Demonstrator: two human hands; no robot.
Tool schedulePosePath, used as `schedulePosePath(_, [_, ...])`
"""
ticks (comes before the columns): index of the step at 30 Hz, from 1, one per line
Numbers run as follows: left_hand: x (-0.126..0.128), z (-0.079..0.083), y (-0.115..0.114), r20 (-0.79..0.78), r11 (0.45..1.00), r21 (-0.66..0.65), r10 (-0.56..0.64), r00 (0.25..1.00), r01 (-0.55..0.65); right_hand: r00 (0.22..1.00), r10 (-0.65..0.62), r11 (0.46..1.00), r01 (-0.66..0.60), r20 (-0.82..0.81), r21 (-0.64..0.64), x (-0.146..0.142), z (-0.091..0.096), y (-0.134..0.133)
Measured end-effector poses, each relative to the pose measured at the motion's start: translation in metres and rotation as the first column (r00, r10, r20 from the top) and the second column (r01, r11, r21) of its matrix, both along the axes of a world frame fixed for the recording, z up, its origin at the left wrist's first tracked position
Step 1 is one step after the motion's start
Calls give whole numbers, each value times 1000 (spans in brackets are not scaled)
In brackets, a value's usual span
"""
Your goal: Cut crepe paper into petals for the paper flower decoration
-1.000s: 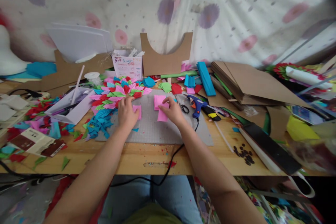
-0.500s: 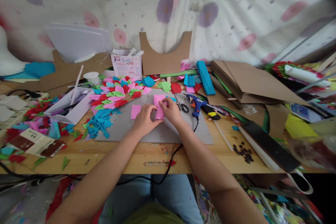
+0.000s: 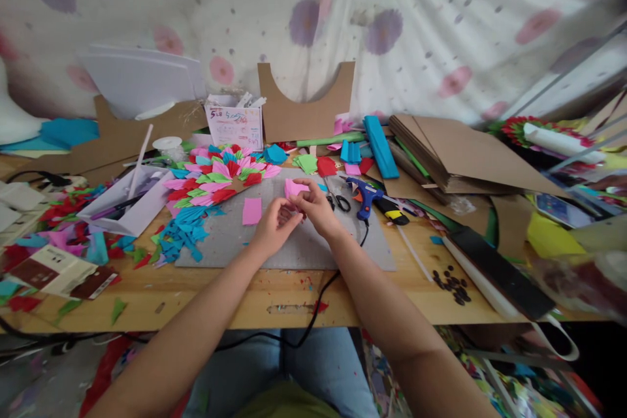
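A pink paper piece [image 3: 294, 187] is seen on the flat grey mat [image 3: 218, 245], partly covered by the right hand [image 3: 314, 209]. The narrow pink paper strip visible half a second earlier is now hidden behind curled fingers, brought almost against those of the left hand [image 3: 275, 225]; whether anything is pinched cannot be told. Leftward, a flat pink paper rectangle [image 3: 252, 211] is left uncovered.
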State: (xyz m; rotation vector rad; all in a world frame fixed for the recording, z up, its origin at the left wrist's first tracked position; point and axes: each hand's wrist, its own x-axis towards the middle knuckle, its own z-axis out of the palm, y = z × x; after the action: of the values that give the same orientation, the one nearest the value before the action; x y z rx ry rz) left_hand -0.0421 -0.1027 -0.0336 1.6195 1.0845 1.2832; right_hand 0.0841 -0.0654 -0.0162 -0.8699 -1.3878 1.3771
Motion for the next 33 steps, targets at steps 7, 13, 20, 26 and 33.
schedulePosePath(7, [5,3,4,228,987,-152,-10,974,46,976,132,984,-149,-172,-92,2,-1,0])
schedulePosePath(13, [3,5,4,184,995,-80,67,981,-53,973,98,982,-128,-207,-137,-2,-2,-2])
schedulePosePath(20, [0,4,6,229,990,-90,122,966,-104,962,168,965,-205,-216,-165,3,2,-1])
schedulePosePath(26, [1,2,6,216,990,-112,104,971,-81,966,143,954,-192,-214,-228,4,2,2])
schedulePosePath(33, [-2,2,8,245,991,-116,90,965,-63,966,130,962,-178,-223,-208,6,6,0])
